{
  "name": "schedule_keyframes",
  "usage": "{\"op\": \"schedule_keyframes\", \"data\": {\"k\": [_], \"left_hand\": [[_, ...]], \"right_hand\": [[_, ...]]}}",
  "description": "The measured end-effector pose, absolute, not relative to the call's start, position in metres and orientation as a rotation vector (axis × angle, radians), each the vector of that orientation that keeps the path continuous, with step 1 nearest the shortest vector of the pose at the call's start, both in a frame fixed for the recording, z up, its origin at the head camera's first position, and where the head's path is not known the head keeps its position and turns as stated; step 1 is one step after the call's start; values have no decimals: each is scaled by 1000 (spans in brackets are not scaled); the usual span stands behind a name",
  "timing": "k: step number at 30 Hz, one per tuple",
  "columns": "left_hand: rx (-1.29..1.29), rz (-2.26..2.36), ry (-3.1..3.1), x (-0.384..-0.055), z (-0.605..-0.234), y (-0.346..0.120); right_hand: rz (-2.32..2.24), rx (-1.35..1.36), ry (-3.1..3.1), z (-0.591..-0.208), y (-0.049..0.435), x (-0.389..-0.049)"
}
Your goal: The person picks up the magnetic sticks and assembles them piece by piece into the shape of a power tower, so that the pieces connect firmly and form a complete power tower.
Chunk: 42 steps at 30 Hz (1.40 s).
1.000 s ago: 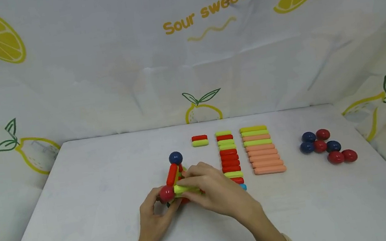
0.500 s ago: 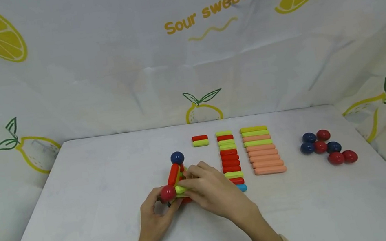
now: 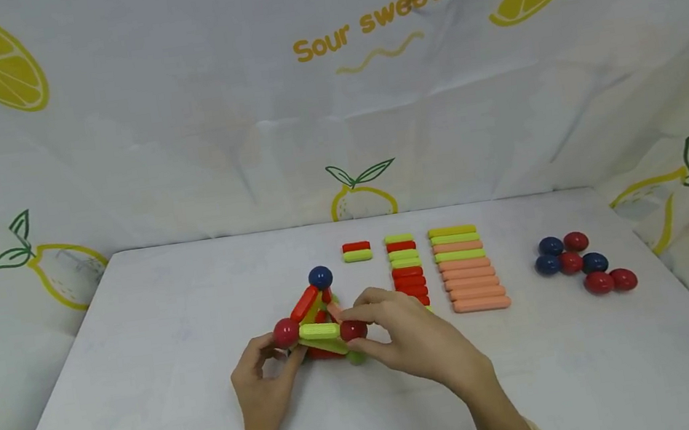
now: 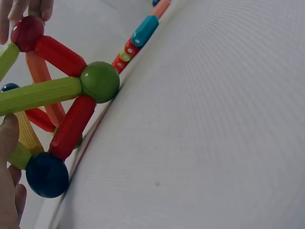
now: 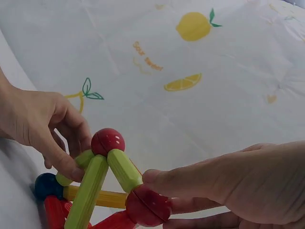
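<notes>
A frame of rods and balls (image 3: pixel 320 331) stands between the hands, with a blue ball (image 3: pixel 320 278) at its far corner. My left hand (image 3: pixel 262 384) grips its near left side, the fingertips below the left red ball (image 3: pixel 286 333); in the left wrist view its thumb lies against a long yellow-green rod (image 4: pixel 43 97). My right hand (image 3: pixel 424 339) pinches the right red ball (image 5: pixel 148 206) between thumb and fingers. A short yellow-green rod (image 5: pixel 124 170) joins the two red balls. The left wrist view also shows a green ball (image 4: pixel 100 82) and a dark blue ball (image 4: pixel 47 174) low on the frame.
Short red and yellow-green rods (image 3: pixel 408 272) lie in a column right of the frame, partly behind my right hand. Longer, mostly orange rods (image 3: pixel 474 283) are lined up beside them. Several red and blue balls (image 3: pixel 571 262) rest farther right. A lemon-print cloth (image 3: pixel 210 153) hangs behind the table.
My right hand has shifted right, from the short yellow-green rod to the red ball at its end, uncovering both. The left red ball has moved slightly left and the far blue ball slightly right.
</notes>
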<state>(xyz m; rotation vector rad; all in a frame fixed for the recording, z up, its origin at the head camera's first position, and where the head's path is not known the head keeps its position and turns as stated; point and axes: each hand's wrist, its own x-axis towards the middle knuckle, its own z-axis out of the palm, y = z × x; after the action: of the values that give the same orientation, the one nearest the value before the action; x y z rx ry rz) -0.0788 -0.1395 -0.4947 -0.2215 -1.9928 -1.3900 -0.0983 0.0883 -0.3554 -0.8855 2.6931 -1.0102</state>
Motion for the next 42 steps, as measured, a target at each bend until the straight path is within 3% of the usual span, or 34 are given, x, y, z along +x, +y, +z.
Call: {"op": "schedule_keyframes", "data": {"k": [6, 17, 22, 27, 34, 42], "left_hand": [[-229, -1497, -1936, -79, -497, -143], [-622, -1485, -2419, -74, -498, -151], [-731, -1524, -2346, -79, -502, -150], [-704, -1529, -2413, -78, -498, -144], [-573, -1513, -2576, -76, -495, -140], [-471, -1557, -2585, -76, -494, -135]], "right_hand": [[-1011, -923, 2550, -350, 83, -93], [-1094, -960, 2595, -357, 55, -81], [-1304, -1087, 2527, -354, 54, -84], [-1465, -1027, 2786, -350, 73, -123], [-926, -659, 2948, -386, 78, -202], [-690, -631, 2912, -415, 71, -226]]}}
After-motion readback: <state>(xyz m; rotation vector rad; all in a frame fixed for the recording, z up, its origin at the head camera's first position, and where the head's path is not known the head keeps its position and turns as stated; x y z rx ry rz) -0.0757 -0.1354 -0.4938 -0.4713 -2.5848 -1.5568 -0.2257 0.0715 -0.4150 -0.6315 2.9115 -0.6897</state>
